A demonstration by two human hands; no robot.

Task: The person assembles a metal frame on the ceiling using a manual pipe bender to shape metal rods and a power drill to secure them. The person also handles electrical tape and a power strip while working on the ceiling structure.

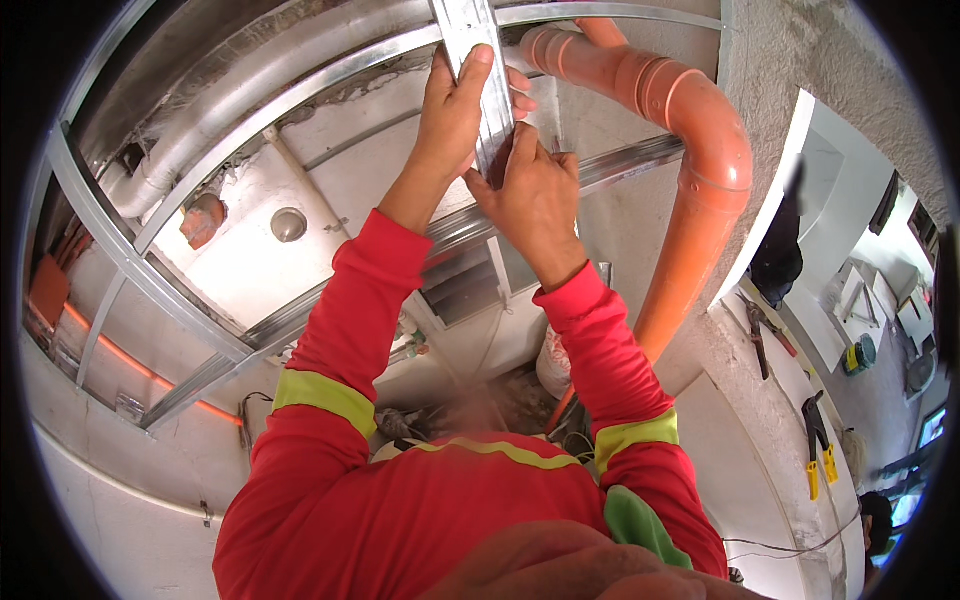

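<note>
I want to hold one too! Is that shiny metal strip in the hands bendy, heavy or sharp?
The metal strip looks thin and folded along its length, so it is probably light and fairly stiff, though it might twist. The left hand and right hand both grip it, perhaps to steady it. Its thin edges could be sharp.

Long red sleeves (350, 330) with yellow-green reflective bands (325, 396) above each elbow, bare hands, red top with matching trim at six o'clock.

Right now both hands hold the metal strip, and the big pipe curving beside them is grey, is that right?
Not quite. Both the left hand and right hand do hold the metal strip, but the big curving pipe is orange, as the head view shows.
</note>
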